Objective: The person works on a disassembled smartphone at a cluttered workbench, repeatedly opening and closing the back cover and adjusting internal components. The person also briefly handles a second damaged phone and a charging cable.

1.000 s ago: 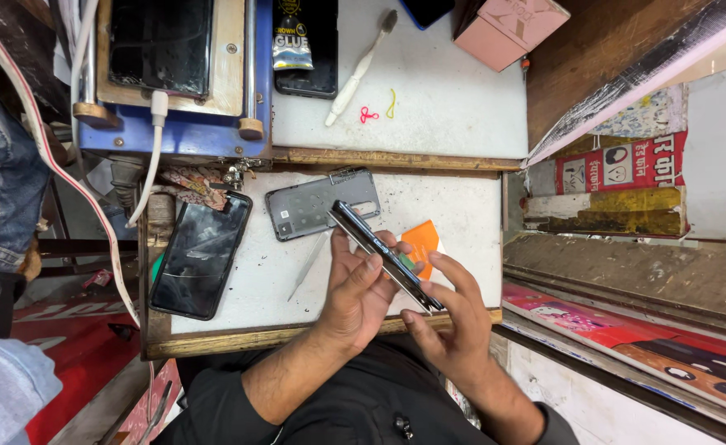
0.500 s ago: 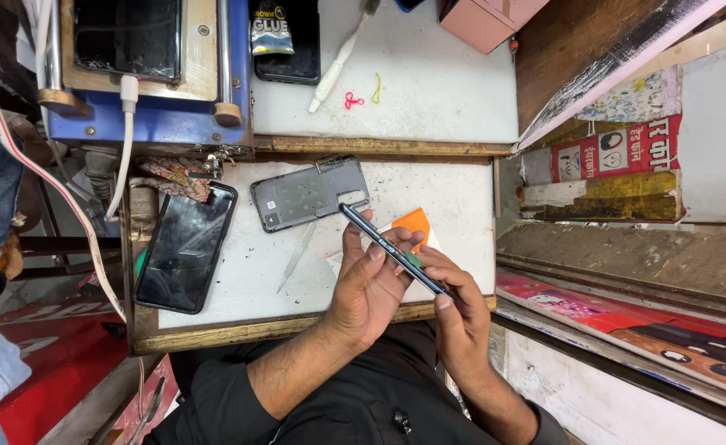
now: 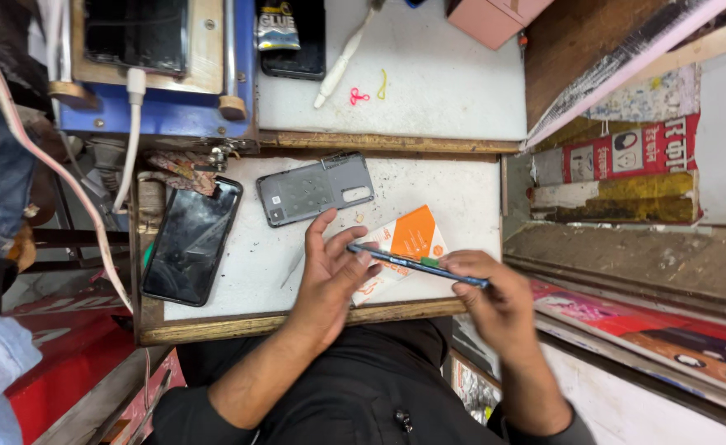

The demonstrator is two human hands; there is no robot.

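A thin dark phone [image 3: 416, 264] is held edge-on between both hands above the front of a white worktop [image 3: 453, 189]. My left hand [image 3: 330, 272] cradles its left end from below, fingers spread. Over at the phone's other end, my right hand [image 3: 494, 297] pinches it, with a small green piece at the fingertips. Under the phone lies an orange and white card [image 3: 408, 239]. A grey phone back cover [image 3: 315, 188] lies face up just beyond my left hand.
A black phone [image 3: 191, 239] lies at the worktop's left edge. Behind, a blue and wooden machine [image 3: 153, 115] with a white cable [image 3: 128, 140], a glue packet [image 3: 276, 25], a white toothbrush [image 3: 342, 58] and a pink box [image 3: 494, 16] sit on a raised shelf.
The phone has tilted from a steep diagonal to nearly level. My right hand slid out to its right end, and the orange card under it is now more exposed.
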